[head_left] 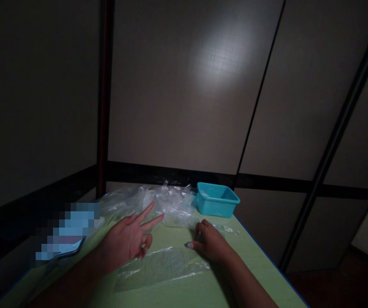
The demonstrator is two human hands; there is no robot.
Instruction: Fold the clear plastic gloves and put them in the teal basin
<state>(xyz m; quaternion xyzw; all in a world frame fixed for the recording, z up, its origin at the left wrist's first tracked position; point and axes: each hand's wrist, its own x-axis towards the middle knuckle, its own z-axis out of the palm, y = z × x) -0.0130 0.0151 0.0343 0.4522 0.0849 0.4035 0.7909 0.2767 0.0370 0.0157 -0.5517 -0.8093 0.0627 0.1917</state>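
A flat clear plastic bag (166, 267) lies on the green table (231, 280) in front of me. My left hand (124, 244) is over its left end, palm turned partly up. Two of its fingers stretch forward and apart, while the others curl; nothing shows in it. Above the bag's right end is my right hand (211, 241), its fingers bent downward and the thumb apart from them. I see nothing held there. Beyond both hands a loose heap of clear plastic bags (174, 201) spreads across the table's far side.
Behind my right hand stands a turquoise plastic basin (217, 205), near the table's right edge. A phone-like device (71, 248), its screen blurred out, is at the left. Dark cabinet panels (177, 107) rise behind the table.
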